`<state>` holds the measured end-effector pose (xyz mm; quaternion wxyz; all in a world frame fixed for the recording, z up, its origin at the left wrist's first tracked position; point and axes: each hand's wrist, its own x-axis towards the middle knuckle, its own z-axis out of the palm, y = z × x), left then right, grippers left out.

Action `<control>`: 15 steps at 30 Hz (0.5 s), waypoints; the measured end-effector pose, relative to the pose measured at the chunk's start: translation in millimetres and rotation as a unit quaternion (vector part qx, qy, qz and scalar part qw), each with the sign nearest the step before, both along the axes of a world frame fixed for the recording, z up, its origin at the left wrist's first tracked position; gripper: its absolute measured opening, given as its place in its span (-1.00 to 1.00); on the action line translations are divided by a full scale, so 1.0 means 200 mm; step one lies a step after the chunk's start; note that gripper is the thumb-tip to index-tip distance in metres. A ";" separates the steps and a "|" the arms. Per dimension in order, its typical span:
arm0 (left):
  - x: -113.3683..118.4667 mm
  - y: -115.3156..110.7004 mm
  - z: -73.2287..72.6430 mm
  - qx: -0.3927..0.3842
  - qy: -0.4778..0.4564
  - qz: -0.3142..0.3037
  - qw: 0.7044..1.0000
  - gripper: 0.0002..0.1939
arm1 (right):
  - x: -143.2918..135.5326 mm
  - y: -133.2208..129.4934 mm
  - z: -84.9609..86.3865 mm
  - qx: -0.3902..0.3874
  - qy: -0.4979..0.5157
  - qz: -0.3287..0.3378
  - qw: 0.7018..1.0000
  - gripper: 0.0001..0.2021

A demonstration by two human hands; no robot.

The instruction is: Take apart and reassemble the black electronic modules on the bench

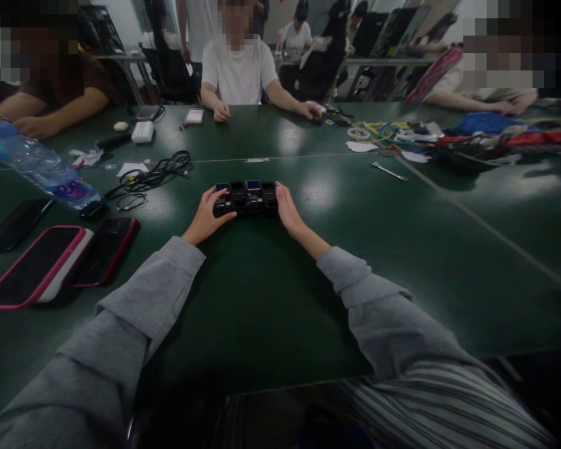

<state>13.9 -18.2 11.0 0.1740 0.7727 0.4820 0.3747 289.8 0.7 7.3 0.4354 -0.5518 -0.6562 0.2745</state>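
A row of small black electronic modules [247, 197] rests on the dark green table [271, 280], some with little bluish screens on top. At its left end, my left hand [211, 215] grips the row, thumb along the near edge and fingers over the top. My right hand [287, 210] presses against the right end with its fingers together. Both hands hold the row between them. The undersides of the modules are hidden.
Left: a plastic bottle [51, 165], phones [105, 252] and black cables [161, 171]. Right: a wrench [389, 172] and a heap of cables and tools [477, 137]. Across the table sits a person in a white shirt [238, 72], with others at both sides.
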 end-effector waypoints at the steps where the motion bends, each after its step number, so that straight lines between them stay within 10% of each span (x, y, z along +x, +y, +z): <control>1: 0.00 0.00 0.00 0.001 0.000 0.001 1.000 -0.23 | 0.01 0.00 0.00 0.012 -0.005 -0.013 1.000 -0.35; 15: 0.02 -0.01 -0.01 0.040 0.015 0.033 0.999 -0.15 | -0.03 -0.24 0.07 0.179 -0.181 0.014 0.967 -0.39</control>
